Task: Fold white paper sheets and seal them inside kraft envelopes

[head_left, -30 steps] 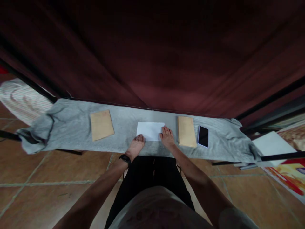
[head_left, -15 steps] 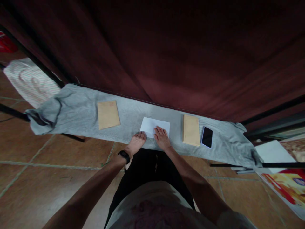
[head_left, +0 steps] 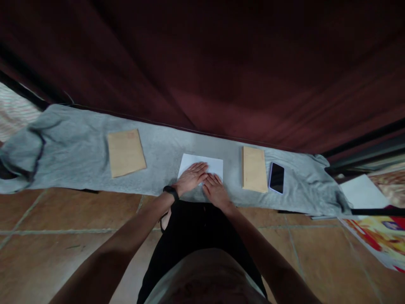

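A sheet of white paper [head_left: 213, 164] lies flat on the grey cloth in front of me, partly covered by both hands. My left hand [head_left: 190, 176], with a black band at the wrist, rests on the paper with its fingers stretched out to the right. Close beside it, my right hand [head_left: 216, 190] lies flat on the paper's near right part, fingers pointing away from me. The fingertips of the two hands nearly meet. Neither hand grips anything.
A brown envelope [head_left: 126, 153] lies to the left on the grey cloth [head_left: 161, 143]. To the right are a stack of brown envelopes [head_left: 255, 169] and a phone [head_left: 276, 178]. A dark red curtain [head_left: 202, 76] hangs behind, and tiled floor shows in front.
My left hand has moved right from the paper's left corner onto its middle, beside my right hand. My right hand has slid slightly nearer to me. The view has shifted somewhat.
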`<state>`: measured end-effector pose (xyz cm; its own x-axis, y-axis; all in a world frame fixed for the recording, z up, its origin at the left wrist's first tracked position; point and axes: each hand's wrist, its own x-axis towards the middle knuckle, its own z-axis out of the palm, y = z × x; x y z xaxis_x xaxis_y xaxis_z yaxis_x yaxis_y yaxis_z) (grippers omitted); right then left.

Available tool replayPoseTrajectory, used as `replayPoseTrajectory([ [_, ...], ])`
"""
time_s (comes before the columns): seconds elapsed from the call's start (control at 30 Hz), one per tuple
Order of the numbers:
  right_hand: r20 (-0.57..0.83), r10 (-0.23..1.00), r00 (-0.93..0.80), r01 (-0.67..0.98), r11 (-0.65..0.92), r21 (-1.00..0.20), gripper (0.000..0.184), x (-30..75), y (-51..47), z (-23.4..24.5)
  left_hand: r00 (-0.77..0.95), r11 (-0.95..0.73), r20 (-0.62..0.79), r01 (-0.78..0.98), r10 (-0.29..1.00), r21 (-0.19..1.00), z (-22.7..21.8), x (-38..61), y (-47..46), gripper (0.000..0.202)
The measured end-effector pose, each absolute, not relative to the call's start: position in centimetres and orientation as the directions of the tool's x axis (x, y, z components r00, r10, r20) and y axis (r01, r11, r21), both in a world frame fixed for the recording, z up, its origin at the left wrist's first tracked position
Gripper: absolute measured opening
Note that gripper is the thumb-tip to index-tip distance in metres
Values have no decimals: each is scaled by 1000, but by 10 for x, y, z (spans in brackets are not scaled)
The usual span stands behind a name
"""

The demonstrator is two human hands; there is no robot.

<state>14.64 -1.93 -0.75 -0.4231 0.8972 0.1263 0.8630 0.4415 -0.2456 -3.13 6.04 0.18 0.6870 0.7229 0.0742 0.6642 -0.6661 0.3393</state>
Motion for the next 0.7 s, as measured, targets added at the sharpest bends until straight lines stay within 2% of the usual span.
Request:
replayPoseTrajectory([
  [0.23, 114, 903, -414, 865, 429, -261, 46, 156, -24, -1, 640, -641, 82, 736, 764, 220, -3, -38, 91, 57],
  [0.4, 71, 932, -356, 887, 360, -287, 46, 160, -22, 3, 556, -561, 92, 799, 826, 215, -1, -35, 94, 58],
  [0.53, 88, 971, -224, 907, 240, -347, 47, 154, -8, 7, 482, -497, 123, 839, 868, 220, 2, -41, 79, 59],
  [0.6, 113, 977, -180, 899, 210, -385, 48, 144, 4, 7, 512, -531, 140, 819, 848, 217, 4, -44, 66, 58],
  [0.7, 127, 968, -214, 879, 248, -407, 50, 126, 20, 5, 612, -618, 101, 759, 784, 202, 5, -48, 49, 56],
])
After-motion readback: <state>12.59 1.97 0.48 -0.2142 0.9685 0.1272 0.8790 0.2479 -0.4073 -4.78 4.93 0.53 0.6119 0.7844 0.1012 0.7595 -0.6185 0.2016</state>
